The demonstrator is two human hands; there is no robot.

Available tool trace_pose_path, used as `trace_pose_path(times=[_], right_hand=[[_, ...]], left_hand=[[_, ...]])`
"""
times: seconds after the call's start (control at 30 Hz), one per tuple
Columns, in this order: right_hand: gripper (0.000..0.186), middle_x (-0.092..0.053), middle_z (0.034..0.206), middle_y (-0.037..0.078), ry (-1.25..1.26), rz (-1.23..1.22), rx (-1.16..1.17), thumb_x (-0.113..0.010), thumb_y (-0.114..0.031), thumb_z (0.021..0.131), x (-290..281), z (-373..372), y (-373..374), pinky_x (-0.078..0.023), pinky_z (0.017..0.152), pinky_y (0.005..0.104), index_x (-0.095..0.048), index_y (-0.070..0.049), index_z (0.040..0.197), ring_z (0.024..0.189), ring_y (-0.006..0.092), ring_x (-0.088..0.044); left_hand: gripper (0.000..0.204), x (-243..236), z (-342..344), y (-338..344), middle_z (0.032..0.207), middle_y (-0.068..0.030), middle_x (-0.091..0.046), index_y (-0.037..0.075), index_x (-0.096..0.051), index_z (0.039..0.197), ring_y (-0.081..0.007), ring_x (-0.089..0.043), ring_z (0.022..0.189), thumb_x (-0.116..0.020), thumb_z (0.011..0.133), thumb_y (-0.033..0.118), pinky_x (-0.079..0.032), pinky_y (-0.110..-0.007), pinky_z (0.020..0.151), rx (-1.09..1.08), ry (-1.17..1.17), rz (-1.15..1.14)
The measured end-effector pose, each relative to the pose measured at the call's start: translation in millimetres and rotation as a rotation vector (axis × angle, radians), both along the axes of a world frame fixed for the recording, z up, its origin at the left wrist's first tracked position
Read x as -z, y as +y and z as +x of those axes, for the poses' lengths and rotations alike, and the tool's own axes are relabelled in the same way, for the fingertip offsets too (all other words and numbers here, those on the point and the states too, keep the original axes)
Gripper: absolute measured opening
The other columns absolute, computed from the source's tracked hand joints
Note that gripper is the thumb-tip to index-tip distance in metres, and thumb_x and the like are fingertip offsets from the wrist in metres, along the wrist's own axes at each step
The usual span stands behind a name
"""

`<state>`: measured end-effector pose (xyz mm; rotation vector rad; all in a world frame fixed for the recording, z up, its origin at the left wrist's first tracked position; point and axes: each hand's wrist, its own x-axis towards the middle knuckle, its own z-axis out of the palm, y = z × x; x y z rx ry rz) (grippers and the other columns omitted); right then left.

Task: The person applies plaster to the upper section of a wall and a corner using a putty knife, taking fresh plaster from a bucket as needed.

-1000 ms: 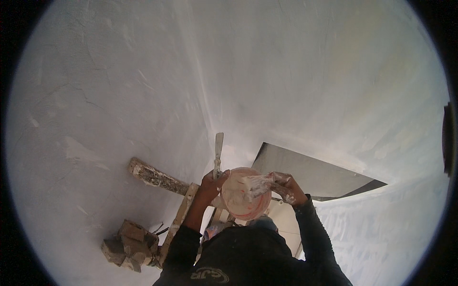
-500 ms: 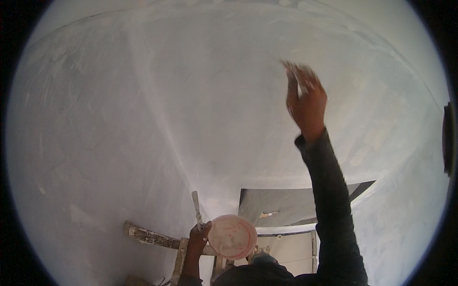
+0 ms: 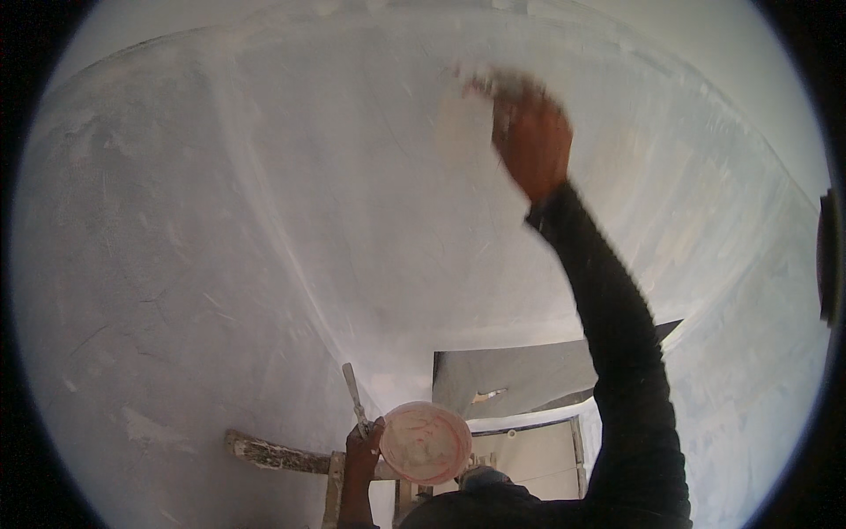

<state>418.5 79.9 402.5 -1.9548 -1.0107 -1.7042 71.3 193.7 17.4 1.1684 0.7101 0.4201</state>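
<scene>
Low in the middle, my left hand (image 3: 363, 445) is closed around a narrow putty knife (image 3: 353, 392) whose blade points up. The same hand is at the rim of a pinkish round bucket (image 3: 426, 443), with pale paste inside and smeared on its wall. My right hand (image 3: 532, 132) is raised high in front of the pale plastered wall (image 3: 352, 220), its arm in a dark sleeve. Its fingers are bent and motion-blurred around something greyish that I cannot make out.
A rough, paste-spotted wooden beam (image 3: 278, 452) juts out at the lower left, beside an upright post (image 3: 334, 489). Below the wall is a dark-edged rectangular opening (image 3: 520, 375). A dark object (image 3: 827, 260) sits at the right rim.
My right hand has moved up and to the left across the wall. My left hand, with the putty knife and bucket, has shifted only slightly left and down in the picture.
</scene>
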Motion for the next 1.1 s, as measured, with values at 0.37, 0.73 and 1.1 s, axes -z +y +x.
trace_pose_path(times=[0.37, 0.73, 1.1], right_hand=[[0.037, -0.045, 0.143, 0.008, 0.147, -0.416, -0.040, -0.053, -0.008, 0.091, 198, 40, -19, -0.031, 0.111, 0.0489, -0.059, -0.018, 0.127, 0.135, 0.0290, -0.038], [0.045, -0.047, 0.142, 0.007, 0.423, -0.430, -0.048, -0.058, -0.009, 0.086, 308, 31, -91, -0.036, 0.105, 0.0477, -0.057, -0.020, 0.129, 0.130, 0.0307, -0.044], [0.023, -0.066, 0.112, 0.016, 0.014, -0.053, 0.102, -0.062, -0.016, 0.090, -26, 67, -35, -0.047, 0.092, 0.0440, -0.066, -0.007, 0.112, 0.099, 0.0284, -0.061]], left_hand=[[0.020, -12, 0, -6, 0.081, 0.0002, -0.063, 0.001, -0.064, 0.095, -0.0080, -0.055, 0.071, -0.065, 0.092, 0.021, -0.046, -0.026, 0.065, -0.013, 0.093, 0.083], [0.023, -5, 1, -1, 0.075, 0.0008, -0.058, 0.002, -0.062, 0.089, -0.0087, -0.053, 0.068, -0.063, 0.092, 0.025, -0.044, -0.026, 0.062, 0.008, 0.077, 0.076], [0.026, -38, 12, -14, 0.079, -0.0020, -0.060, 0.000, -0.060, 0.090, -0.0111, -0.054, 0.070, -0.062, 0.093, 0.025, -0.046, -0.029, 0.065, -0.028, 0.166, 0.196]])
